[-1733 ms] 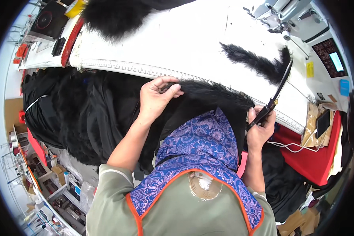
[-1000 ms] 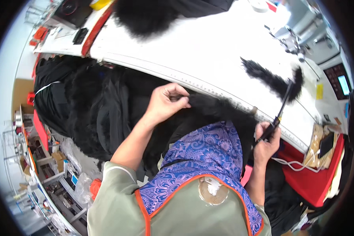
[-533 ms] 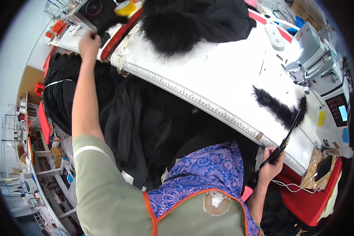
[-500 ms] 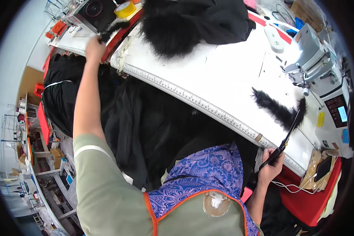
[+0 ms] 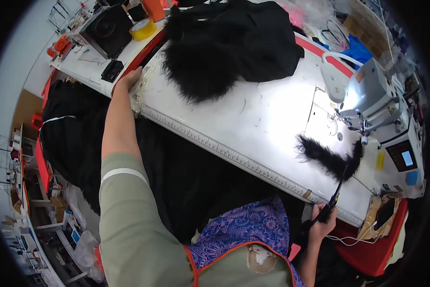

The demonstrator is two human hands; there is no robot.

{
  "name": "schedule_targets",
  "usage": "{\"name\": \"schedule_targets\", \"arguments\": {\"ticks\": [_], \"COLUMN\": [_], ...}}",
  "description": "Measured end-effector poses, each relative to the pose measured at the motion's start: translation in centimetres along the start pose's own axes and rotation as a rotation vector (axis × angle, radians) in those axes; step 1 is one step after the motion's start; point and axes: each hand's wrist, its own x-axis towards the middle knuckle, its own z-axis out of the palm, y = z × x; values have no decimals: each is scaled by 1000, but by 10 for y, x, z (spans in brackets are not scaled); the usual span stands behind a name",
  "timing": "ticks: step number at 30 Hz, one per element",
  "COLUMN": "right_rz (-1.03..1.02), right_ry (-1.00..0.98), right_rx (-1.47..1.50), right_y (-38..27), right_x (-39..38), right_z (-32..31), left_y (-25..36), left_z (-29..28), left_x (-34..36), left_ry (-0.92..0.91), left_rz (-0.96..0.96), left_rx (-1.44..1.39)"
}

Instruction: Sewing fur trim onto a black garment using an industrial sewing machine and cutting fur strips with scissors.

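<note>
My right hand (image 5: 324, 225) is closed around the black handles of a pair of scissors (image 5: 333, 198). The blades point up and away over the table's near right edge, their tips reaching a bent strip of black fur (image 5: 326, 155). That strip lies on the white sewing table (image 5: 267, 124). At the table's left end, my left hand (image 5: 130, 79) is beside the red edging, with its fingers mostly hidden; I see nothing held in it. To its right, a large black garment piece with fluffy fur (image 5: 203, 71) is heaped on the table.
A sewing machine (image 5: 372, 95) with a lit lamp stands at the right. A ruler strip (image 5: 224, 150) runs along the table's front edge. Yellow tape (image 5: 143, 29), a speaker (image 5: 105, 28) and a small black box (image 5: 112, 71) sit on the far-left table. Dark cloth (image 5: 176, 172) hangs below.
My left hand has moved right and nearer, to the table's end; the black fuzzy strip by it no longer shows. My right hand still holds the scissors by the fur strip. The view has shifted.
</note>
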Motion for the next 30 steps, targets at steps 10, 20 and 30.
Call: {"name": "schedule_targets", "arguments": {"ticks": [10,20,30], "right_rz": [-164,-164,-187], "right_ry": [6,-30,-12], "right_rx": [-216,-289,-273], "right_y": [1,-6,0], "right_x": [2,4,5], "right_z": [-1,-1,-4], "left_y": [28,33,113], "left_z": [5,-25,-186], "left_x": [-45,-20,35], "left_ry": [-388,132,609], "left_rz": [-191,245,608], "left_rx": [-429,-570,-231]}}
